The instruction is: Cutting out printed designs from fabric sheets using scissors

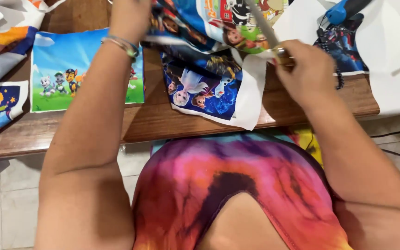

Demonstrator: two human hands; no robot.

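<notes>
Apparently right hand [304, 69] fingers grip scissors [267, 30] slicing printed fabric [200, 23] the left hand [128, 18] pinches.

head camera, looking steeply down, close

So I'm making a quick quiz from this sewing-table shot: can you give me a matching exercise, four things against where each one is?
Things:
1. scissors
2. bracelets
3. puppy-print panel
4. blue tool

Places:
A. far right, on white cloth
B. left wrist
C. flat on the table, left
D. right hand

Pairs: 1-D, 2-B, 3-C, 4-A
</notes>
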